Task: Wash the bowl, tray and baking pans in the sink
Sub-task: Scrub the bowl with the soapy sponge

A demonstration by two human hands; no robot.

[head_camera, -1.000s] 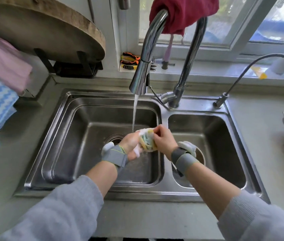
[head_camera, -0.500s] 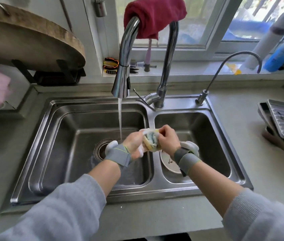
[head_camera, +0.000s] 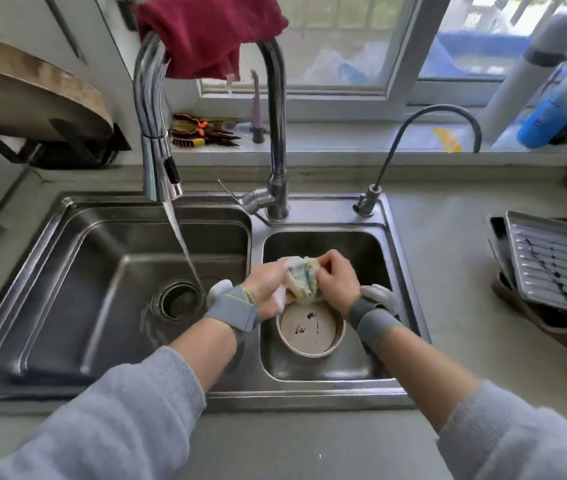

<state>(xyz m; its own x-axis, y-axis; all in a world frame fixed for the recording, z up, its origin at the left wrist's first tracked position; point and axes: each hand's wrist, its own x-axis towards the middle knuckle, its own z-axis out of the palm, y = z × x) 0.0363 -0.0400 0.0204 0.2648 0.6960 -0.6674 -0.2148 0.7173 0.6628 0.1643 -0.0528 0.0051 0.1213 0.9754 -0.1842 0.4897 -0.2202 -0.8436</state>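
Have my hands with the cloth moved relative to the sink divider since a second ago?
Yes. The hands and cloth shifted right, from the left basin side of the divider to over the right basin's bowl.

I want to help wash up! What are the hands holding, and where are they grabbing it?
Both hands hold one soapy sponge above the small basin. The left hand grips its left side, the right hand pinches its right side.
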